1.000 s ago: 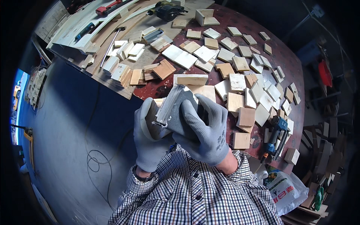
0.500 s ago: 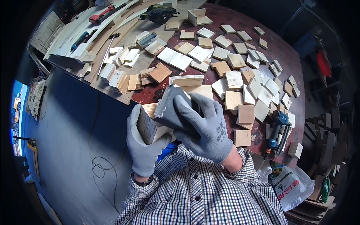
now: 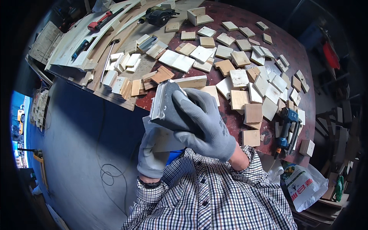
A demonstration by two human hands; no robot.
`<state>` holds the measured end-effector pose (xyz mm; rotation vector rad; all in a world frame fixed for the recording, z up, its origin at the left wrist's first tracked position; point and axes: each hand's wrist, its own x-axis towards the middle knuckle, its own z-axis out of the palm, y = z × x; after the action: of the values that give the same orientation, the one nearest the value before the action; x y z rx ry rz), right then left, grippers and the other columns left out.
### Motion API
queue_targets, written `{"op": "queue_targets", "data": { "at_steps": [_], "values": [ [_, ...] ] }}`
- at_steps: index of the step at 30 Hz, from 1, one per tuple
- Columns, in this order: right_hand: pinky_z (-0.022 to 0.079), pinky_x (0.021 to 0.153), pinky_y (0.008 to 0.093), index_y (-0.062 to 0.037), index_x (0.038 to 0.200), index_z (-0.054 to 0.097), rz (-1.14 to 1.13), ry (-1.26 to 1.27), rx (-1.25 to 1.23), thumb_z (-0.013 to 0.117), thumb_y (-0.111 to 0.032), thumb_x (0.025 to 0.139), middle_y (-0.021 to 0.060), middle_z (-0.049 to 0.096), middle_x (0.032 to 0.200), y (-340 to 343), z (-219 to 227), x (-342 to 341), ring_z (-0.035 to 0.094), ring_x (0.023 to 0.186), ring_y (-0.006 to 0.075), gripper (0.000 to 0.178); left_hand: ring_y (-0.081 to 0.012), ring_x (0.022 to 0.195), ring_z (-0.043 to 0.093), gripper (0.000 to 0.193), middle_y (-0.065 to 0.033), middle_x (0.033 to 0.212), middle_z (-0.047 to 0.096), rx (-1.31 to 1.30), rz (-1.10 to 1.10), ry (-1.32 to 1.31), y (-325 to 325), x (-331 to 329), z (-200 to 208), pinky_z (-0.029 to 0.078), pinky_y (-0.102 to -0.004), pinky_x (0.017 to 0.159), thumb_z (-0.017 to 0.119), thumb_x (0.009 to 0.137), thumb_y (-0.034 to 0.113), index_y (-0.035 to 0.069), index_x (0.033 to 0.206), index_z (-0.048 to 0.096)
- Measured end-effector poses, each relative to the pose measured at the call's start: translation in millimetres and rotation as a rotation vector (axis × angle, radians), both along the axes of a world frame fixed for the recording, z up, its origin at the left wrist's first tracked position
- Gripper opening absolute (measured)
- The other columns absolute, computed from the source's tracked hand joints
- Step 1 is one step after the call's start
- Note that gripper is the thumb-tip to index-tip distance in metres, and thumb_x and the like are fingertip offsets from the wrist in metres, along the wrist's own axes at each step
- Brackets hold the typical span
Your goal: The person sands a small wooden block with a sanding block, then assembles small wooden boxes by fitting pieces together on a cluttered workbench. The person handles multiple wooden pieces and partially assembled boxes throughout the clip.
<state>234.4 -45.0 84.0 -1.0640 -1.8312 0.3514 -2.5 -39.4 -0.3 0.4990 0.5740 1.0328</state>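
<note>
My right hand, in a grey work glove, is closed round a dark grey sanding block with a pale, layered edge. Under it my left hand, gloved alike, grips a pale wooden block. The sanding block lies over the wooden one and hides its upper part and most of my left fingers. Whether the two blocks touch, I cannot tell. Both hands are in front of my chest, at the near edge of the red-brown table.
Many small wooden boards lie scattered over the table. At the right are a blue nail gun and a plastic bag. A hammer, a red power tool and a dark circular saw rest at the far left. A cable loops on the floor.
The sanding block has shifted left and slightly up, covering more of the wooden block. My left hand has turned and moved down with the wooden block, whose layered side no longer shows.
</note>
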Motion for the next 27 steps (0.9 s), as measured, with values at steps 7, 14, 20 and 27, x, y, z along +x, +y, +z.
{"op": "queue_targets", "data": {
  "at_steps": [7, 14, 20, 27],
  "values": [
    [0.039, 0.117, 0.0491, -0.0003, 0.159, 0.045, -0.182, 0.153, -0.359, 0.076, -0.036, 0.095, 0.0252, 0.053, 0.149, -42, -106, 20, 0.052, 0.133, 0.0391, 0.079, -0.025, 0.134, 0.06, 0.08, -0.0097, 0.151, 0.057, 0.076, 0.187, 0.253, 1, 1, 49, 0.051, -0.0444, 0.112, 0.077, 0.098, 0.042, 0.006, 0.16, 0.043],
    [0.043, 0.114, 0.0475, -0.0011, 0.158, 0.048, -0.134, 0.28, -0.222, 0.077, -0.034, 0.092, 0.0246, 0.057, 0.14, -19, 16, 24, 0.056, 0.13, 0.0376, 0.079, -0.0242, 0.132, 0.06, 0.086, -0.0129, 0.145, 0.059, 0.473, 0.279, 0.646, 9, 20, 61, 0.05, -0.0395, 0.112, 0.079, 0.089, 0.022, 0.003, 0.163, 0.038],
    [0.045, 0.102, 0.0505, -0.0145, 0.157, 0.054, -0.231, -0.333, -0.088, 0.086, -0.035, 0.083, 0.0243, 0.055, 0.139, -12, 50, -9, 0.056, 0.119, 0.0381, 0.083, -0.0268, 0.129, 0.06, 0.1, -0.0164, 0.143, 0.057, 0.716, 0.468, 0.931, 7, 26, 57, 0.051, -0.039, 0.108, 0.078, 0.072, 0.005, 0.002, 0.163, 0.037],
    [0.045, 0.102, 0.0508, -0.0104, 0.15, 0.059, -0.303, -0.343, -0.291, 0.08, -0.031, 0.088, 0.0243, 0.058, 0.136, -58, -13, 25, 0.058, 0.119, 0.0406, 0.069, -0.0252, 0.136, 0.057, 0.097, -0.0153, 0.148, 0.054, 0.425, 0.431, 0.673, 4, 7, 65, 0.048, -0.04, 0.114, 0.087, 0.084, 0.023, -0.002, 0.162, 0.036]
  ]
}}
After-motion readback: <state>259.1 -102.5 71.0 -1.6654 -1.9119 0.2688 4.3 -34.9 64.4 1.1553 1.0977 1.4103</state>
